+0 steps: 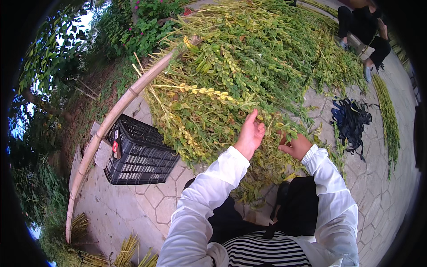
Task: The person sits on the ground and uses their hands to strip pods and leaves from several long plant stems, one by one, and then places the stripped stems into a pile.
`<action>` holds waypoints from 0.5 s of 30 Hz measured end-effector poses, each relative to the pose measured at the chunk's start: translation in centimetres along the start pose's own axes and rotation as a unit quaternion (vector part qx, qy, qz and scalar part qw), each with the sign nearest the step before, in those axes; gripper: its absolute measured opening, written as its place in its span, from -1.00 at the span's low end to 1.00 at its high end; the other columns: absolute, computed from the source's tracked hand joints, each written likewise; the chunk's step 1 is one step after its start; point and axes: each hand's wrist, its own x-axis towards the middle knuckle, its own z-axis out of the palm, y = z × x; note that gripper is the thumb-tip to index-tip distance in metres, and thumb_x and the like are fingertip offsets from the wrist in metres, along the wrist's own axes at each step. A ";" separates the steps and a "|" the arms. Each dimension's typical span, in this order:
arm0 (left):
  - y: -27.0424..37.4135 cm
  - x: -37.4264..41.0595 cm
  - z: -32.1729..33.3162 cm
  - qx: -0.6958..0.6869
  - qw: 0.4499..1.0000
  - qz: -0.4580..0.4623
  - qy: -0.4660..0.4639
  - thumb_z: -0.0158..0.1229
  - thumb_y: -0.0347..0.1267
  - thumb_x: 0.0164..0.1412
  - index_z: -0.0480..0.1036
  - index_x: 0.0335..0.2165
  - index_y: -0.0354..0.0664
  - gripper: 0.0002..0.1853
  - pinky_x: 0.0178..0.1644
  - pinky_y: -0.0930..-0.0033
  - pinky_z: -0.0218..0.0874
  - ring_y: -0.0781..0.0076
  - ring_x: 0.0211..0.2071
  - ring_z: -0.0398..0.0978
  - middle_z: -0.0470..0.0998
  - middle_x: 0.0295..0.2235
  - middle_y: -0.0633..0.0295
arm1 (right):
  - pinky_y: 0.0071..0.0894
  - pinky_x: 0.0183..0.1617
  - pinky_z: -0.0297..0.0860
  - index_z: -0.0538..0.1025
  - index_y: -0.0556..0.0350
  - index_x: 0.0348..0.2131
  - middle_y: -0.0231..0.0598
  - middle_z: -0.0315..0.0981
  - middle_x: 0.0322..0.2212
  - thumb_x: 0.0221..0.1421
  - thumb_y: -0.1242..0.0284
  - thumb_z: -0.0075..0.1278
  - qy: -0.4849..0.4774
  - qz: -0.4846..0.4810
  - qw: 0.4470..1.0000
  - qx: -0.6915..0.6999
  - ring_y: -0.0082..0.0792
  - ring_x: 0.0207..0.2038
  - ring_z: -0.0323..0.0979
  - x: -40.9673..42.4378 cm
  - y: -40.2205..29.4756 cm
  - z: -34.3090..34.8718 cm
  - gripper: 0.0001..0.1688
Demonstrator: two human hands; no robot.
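Observation:
A large heap of leafy cut stalks (pixel 267 56), apparently sesame with pods, lies before me. Over its near side stretches a yellowing stalk (pixel 208 91) lined with pods, its leafy end reaching towards my hands. My left hand (pixel 249 135) is beside that stalk, thumb raised and fingers partly curled; whether it grips the stem is unclear. To its right, my right hand (pixel 295 147) has its fingers bent at the green leafy tip (pixel 292 130), which partly covers them. Loose leaves (pixel 255 180) lie below, between my legs.
A bamboo pole (pixel 110 120) slants along the left, past a black plastic crate (pixel 141 160). Dark cloth strips (pixel 350 121) lie on the paving at right, near a stalk bundle (pixel 387 123). A seated person (pixel 362 30) is at upper right. Cut stems (pixel 126 250) lie lower left.

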 end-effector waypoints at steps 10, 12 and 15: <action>-2.5 -6.8 4.8 0.103 0.970 -0.057 -0.213 -0.01 -0.20 0.22 0.29 -0.17 0.02 -0.77 -0.64 0.63 -0.12 0.67 -0.66 0.15 0.32 -0.42 0.35 | -0.52 -0.10 0.25 0.26 0.01 0.03 -0.38 0.32 -0.25 -0.29 0.59 0.03 0.124 0.015 0.836 0.534 -0.50 -0.18 0.29 4.3 1.3 3.5 -0.24; -1.3 -6.9 5.3 0.139 0.966 -0.058 -0.212 -0.08 -0.17 0.25 0.27 -0.12 0.04 -0.73 -0.62 0.63 -0.08 0.63 -0.62 0.22 0.35 -0.37 0.30 | -0.48 -0.07 0.25 0.25 0.02 0.03 -0.33 0.32 -0.20 -0.26 0.58 0.02 0.127 0.050 0.879 0.458 -0.47 -0.16 0.29 4.2 0.3 2.4 -0.26; -1.2 -6.3 4.7 0.185 0.950 -0.064 -0.243 -0.17 -0.12 0.28 0.21 -0.07 0.03 -0.69 -0.59 0.62 -0.01 0.54 -0.57 0.34 0.40 -0.29 0.21 | -0.44 -0.03 0.25 0.25 0.02 0.04 -0.28 0.32 -0.14 -0.21 0.59 0.00 0.141 0.003 0.896 0.421 -0.43 -0.13 0.31 4.3 0.2 2.3 -0.28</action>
